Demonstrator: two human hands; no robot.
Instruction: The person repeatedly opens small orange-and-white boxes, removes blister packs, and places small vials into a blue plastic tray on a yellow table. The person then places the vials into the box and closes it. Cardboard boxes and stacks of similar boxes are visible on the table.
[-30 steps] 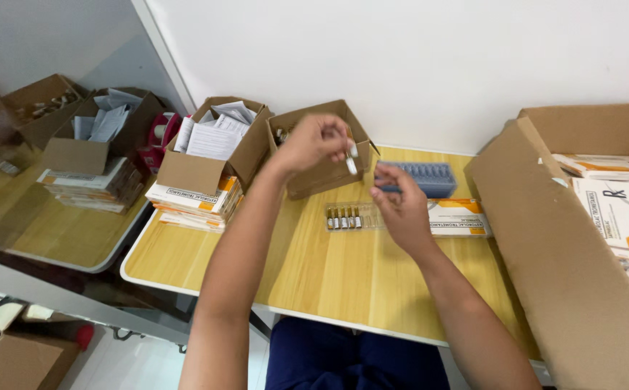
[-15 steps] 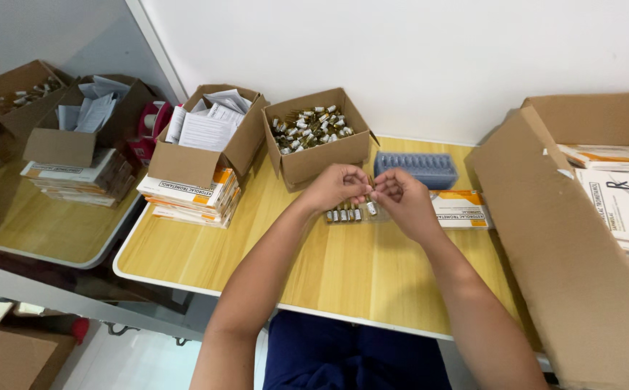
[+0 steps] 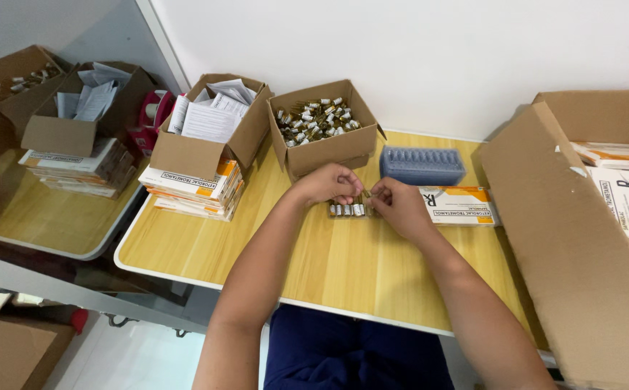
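My left hand [image 3: 329, 184] and my right hand [image 3: 397, 206] meet at the middle of the wooden table [image 3: 329, 267], fingertips together over a short row of small vials [image 3: 347, 209] lying on it. A small vial is pinched between the fingertips; which hand grips it I cannot tell. Just behind the hands stands an open cardboard box of loose vials [image 3: 318, 119]. A blue plastic tray stack [image 3: 421, 165] and a flat white and orange carton [image 3: 459, 206] lie to the right of the hands.
A box of folded paper leaflets [image 3: 210, 119] rests on stacked flat cartons [image 3: 191, 191] at the left. A big open cardboard box [image 3: 581, 238] with cartons stands at the right. A side table at the far left carries more boxes [image 3: 69, 119]. A white wall is behind.
My left hand came back from the box of vials down to the table. Both hands now meet over the row of vials.
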